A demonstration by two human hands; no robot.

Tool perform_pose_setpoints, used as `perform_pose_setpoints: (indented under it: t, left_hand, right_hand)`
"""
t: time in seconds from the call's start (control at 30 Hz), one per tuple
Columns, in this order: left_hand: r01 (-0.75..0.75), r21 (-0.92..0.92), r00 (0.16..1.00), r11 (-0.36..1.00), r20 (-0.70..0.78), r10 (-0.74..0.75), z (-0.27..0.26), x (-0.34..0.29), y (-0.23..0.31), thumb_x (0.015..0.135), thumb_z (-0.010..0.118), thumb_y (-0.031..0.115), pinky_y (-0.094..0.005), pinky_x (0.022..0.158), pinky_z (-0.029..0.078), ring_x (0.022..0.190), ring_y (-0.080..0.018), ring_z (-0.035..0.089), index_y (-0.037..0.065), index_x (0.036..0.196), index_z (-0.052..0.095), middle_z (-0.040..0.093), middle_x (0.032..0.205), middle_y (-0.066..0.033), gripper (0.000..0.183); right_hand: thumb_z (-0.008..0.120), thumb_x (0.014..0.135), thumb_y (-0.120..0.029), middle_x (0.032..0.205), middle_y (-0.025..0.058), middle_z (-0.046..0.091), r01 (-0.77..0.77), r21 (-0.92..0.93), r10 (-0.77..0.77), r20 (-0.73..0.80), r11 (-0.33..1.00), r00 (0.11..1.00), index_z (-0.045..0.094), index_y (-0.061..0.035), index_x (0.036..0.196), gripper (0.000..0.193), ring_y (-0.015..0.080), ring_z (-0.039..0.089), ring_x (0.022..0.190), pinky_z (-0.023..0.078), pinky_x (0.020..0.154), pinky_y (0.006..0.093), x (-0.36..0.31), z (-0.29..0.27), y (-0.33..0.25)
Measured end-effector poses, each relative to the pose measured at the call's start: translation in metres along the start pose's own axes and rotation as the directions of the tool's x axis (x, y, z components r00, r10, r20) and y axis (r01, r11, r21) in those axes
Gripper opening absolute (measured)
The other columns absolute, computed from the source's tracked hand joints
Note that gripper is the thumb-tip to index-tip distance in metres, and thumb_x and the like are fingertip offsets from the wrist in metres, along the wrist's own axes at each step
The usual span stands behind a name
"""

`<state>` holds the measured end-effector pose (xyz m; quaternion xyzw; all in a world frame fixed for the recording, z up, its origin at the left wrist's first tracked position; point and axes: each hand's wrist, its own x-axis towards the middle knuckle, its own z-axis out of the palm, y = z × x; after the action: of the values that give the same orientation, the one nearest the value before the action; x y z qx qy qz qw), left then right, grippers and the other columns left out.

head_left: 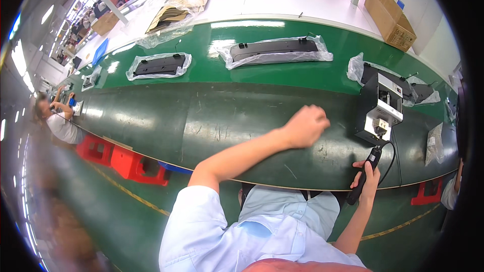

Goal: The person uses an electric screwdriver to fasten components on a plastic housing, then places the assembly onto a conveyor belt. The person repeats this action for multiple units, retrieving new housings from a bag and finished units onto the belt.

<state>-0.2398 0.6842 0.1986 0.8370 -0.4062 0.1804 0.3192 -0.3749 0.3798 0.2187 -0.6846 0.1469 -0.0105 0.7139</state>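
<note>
My left hand (306,126) is held over the dark bench mat with its fingers curled in; whether it holds anything is hidden. My right hand (370,185) is wrapped round a black electric screwdriver (373,157), near the bench's front edge. The screwdriver leans, its upper end close to the front of a black and silver screw feeder (369,106). A black cord loops beside it. Farther back on the green surface, a long black plastic panel (275,47) lies on clear wrap. More black parts (372,72) lie in wrap behind the feeder.
Another wrapped black panel (160,65) lies to the left. A clear bag (434,143) rests at the right. On the white shelf are a cardboard box (387,15) and a plastic-wrapped stack (171,16). Red stools (126,162) stand below the bench; a person (61,123) works far left.
</note>
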Motion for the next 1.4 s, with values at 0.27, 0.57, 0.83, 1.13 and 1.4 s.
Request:
perform_pose_setpoints:
  t: [0.27, 0.57, 0.83, 1.13, 1.4]
  left_hand:
    - [-0.048, -0.235, 0.998, 0.971, 0.024, 0.055, 0.011, -0.008, -0.004, 0.081, 0.066, 0.002, -0.0399, 0.090, 0.048, 0.103, -0.0282, 0.058, 0.007, 0.096, 0.072, 0.063, 0.105, -0.0075, 0.016]
    - [-0.044, -0.225, 0.999, 0.973, -0.012, 0.042, 0.010, -0.007, -0.001, 0.081, 0.064, -0.001, -0.0407, 0.088, 0.049, 0.100, -0.0292, 0.058, 0.006, 0.093, 0.070, 0.061, 0.100, -0.0079, 0.015]
    - [-0.046, -0.228, 0.999, 0.973, -0.039, 0.038, 0.012, -0.009, -0.002, 0.082, 0.066, 0.002, -0.0402, 0.088, 0.048, 0.100, -0.0279, 0.058, 0.006, 0.090, 0.072, 0.061, 0.097, -0.0069, 0.011]
    - [-0.075, -0.234, 0.995, 0.969, -0.084, 0.056, 0.007, -0.018, -0.011, 0.080, 0.066, 0.003, -0.0414, 0.086, 0.048, 0.097, -0.0298, 0.058, 0.007, 0.089, 0.071, 0.062, 0.098, -0.0076, 0.011]
    - [-0.065, -0.239, 0.993, 0.969, -0.108, 0.040, 0.014, -0.024, -0.012, 0.080, 0.068, 0.004, -0.0413, 0.085, 0.048, 0.097, -0.0294, 0.058, 0.008, 0.087, 0.072, 0.062, 0.095, -0.0079, 0.009]
  right_hand:
    - [0.058, 0.105, -0.034, 0.100, 0.0195, 0.069, 0.009, 0.002, -0.008, -0.025, 1.000, 1.000, 0.057, 0.0048, 0.104, 0.039, 0.0133, 0.050, 0.043, 0.047, 0.037, 0.0299, 0.000, 0.008, 0.001]
    - [0.056, 0.106, -0.032, 0.099, 0.0186, 0.068, 0.008, 0.006, -0.008, -0.049, 1.000, 0.999, 0.056, 0.0029, 0.104, 0.035, 0.0116, 0.050, 0.043, 0.046, 0.036, 0.0287, -0.005, 0.010, -0.001]
    - [0.056, 0.106, -0.031, 0.098, 0.0184, 0.068, 0.007, 0.009, -0.007, -0.059, 1.000, 0.998, 0.056, 0.0030, 0.104, 0.034, 0.0117, 0.049, 0.042, 0.045, 0.036, 0.0288, -0.006, 0.010, 0.001]
    - [0.056, 0.107, -0.034, 0.101, 0.0171, 0.068, 0.044, 0.009, -0.044, -0.040, 0.999, 0.998, 0.057, 0.0014, 0.105, 0.036, 0.0112, 0.047, 0.042, 0.043, 0.036, 0.0275, -0.003, 0.015, 0.016]
    - [0.054, 0.108, -0.034, 0.100, 0.0156, 0.067, 0.021, -0.038, -0.023, -0.062, 0.999, 0.998, 0.056, 0.0002, 0.106, 0.034, 0.0105, 0.047, 0.042, 0.042, 0.035, 0.0274, -0.005, 0.017, 0.017]
